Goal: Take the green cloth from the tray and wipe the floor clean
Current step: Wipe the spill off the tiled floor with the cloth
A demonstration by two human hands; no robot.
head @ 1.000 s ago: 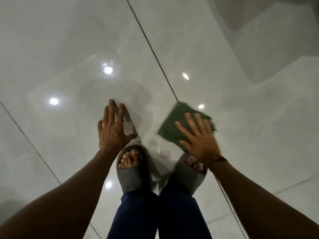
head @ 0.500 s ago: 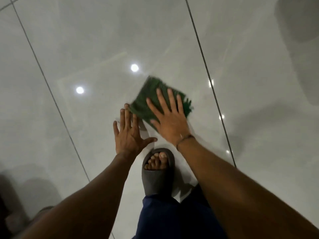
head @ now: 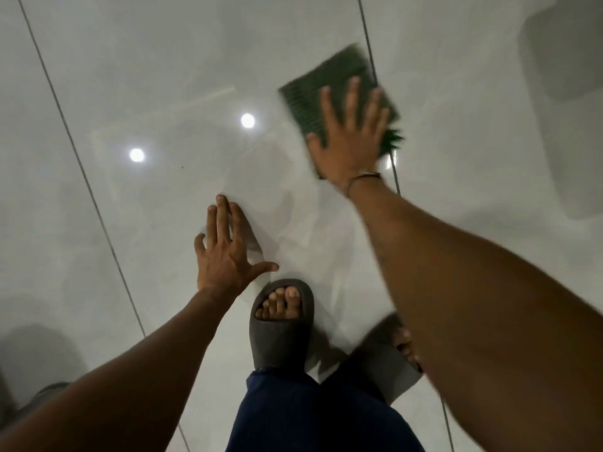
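Your right hand, palm flat and fingers spread, has swept the green cloth rightward onto the grout line; your left hand stays flat, released, bracing on the floor. Wiping continues.

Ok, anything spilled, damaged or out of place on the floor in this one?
Nothing stands out. The right hand presses the green cloth flat on the glossy tile floor; the left hand is spread on the tile. The bright spots look like light reflections, not spills.

glossy smooth tile floor; ribbed green cloth.
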